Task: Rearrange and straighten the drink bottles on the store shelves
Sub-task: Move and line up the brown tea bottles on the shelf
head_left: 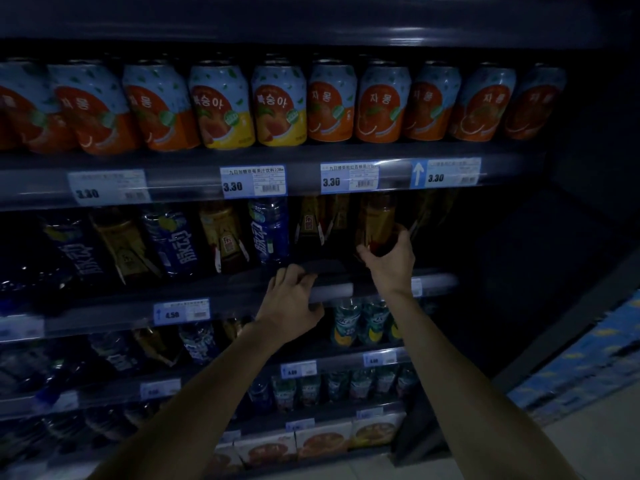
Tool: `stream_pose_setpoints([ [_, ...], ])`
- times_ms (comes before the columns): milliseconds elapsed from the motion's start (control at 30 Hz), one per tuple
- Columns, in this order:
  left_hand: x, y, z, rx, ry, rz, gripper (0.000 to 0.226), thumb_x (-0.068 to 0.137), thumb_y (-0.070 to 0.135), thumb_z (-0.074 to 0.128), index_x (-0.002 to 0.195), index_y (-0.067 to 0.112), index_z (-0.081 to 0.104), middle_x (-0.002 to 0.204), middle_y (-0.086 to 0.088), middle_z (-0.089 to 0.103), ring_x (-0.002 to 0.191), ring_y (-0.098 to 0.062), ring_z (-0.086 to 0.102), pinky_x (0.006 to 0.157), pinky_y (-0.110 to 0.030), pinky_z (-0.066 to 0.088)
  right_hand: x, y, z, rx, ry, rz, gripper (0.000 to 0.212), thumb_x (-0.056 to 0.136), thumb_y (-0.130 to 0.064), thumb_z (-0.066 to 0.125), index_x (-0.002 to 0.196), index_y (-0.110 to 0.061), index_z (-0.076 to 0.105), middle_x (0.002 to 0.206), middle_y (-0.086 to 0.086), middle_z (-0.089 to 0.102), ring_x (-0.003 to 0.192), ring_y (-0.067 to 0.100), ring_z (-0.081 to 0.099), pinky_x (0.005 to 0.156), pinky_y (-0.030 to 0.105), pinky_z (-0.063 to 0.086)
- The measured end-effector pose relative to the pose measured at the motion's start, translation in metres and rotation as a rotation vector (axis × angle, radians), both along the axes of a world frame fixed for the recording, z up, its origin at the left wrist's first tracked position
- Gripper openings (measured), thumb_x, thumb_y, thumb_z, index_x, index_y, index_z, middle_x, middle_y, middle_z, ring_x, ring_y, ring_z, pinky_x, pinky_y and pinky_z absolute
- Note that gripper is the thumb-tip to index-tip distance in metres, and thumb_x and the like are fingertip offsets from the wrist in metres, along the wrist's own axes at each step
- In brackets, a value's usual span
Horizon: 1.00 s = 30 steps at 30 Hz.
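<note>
On the dim second shelf, my right hand is wrapped around the base of an amber tea bottle standing upright at the shelf's right part. My left hand rests on the front rail of that shelf, fingers curled over its edge, holding no bottle. Left of the amber bottle stand more brown tea bottles and blue drink bottles, several of them leaning. A gap lies between my two hands on the shelf.
Orange and yellow juice cans line the top shelf above price tags. Lower shelves hold green-labelled bottles and boxed goods. A dark panel closes the shelving on the right; blue packs sit at far right.
</note>
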State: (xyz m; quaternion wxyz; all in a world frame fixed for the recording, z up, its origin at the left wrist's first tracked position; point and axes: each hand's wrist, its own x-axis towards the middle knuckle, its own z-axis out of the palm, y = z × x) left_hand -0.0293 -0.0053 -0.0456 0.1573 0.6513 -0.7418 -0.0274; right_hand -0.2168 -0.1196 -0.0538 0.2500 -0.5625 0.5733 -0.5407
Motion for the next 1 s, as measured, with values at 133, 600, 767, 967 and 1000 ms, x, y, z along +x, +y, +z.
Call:
stream_pose_setpoints([
  [133, -0.001, -0.001, 0.001, 0.016, 0.002, 0.018, 0.061, 0.085, 0.039, 0.058, 0.139, 0.014, 0.045, 0.127, -0.006, 0.042, 0.118, -0.027, 0.039, 0.104, -0.038, 0.034, 0.005, 0.004, 0.000, -0.023, 0.017, -0.098, 0.075, 0.071, -0.033, 0.082, 0.131, -0.017, 0.041, 0.128, 0.008, 0.043, 0.108, 0.015, 0.048, 0.093, 0.026, 0.041],
  [600, -0.001, -0.001, -0.005, -0.020, -0.014, 0.053, 0.061, 0.085, 0.041, 0.057, 0.140, 0.017, 0.045, 0.127, -0.005, 0.042, 0.118, -0.026, 0.039, 0.105, -0.038, 0.031, 0.001, 0.004, -0.005, 0.019, 0.109, -0.135, 0.060, 0.082, -0.025, 0.075, 0.128, 0.001, 0.047, 0.126, 0.019, 0.051, 0.116, 0.032, 0.052, 0.087, 0.026, 0.037],
  [767, -0.001, -0.002, -0.005, -0.036, -0.030, 0.068, 0.059, 0.085, 0.041, 0.056, 0.138, 0.020, 0.047, 0.126, -0.003, 0.043, 0.118, -0.025, 0.040, 0.103, -0.039, 0.031, 0.001, -0.002, -0.003, 0.018, 0.155, -0.154, 0.054, 0.086, -0.021, 0.070, 0.130, 0.002, 0.047, 0.127, 0.020, 0.053, 0.114, 0.034, 0.055, 0.084, 0.026, 0.040],
  [967, 0.001, -0.001, -0.009, -0.053, -0.050, 0.058, 0.059, 0.084, 0.041, 0.056, 0.138, 0.020, 0.047, 0.125, -0.002, 0.043, 0.116, -0.025, 0.040, 0.102, -0.039, 0.033, 0.013, -0.005, 0.002, 0.044, 0.196, -0.190, 0.068, 0.079, -0.032, 0.077, 0.129, 0.001, 0.046, 0.132, 0.019, 0.047, 0.115, 0.038, 0.054, 0.085, 0.044, 0.053],
  [1000, 0.001, -0.001, -0.009, -0.051, -0.052, 0.057, 0.059, 0.084, 0.041, 0.055, 0.138, 0.020, 0.046, 0.125, -0.002, 0.043, 0.116, -0.025, 0.040, 0.102, -0.039, 0.034, 0.014, -0.007, 0.003, 0.066, 0.208, -0.202, 0.067, 0.080, -0.033, 0.076, 0.130, 0.000, 0.046, 0.132, 0.019, 0.048, 0.113, 0.039, 0.055, 0.084, 0.046, 0.054],
])
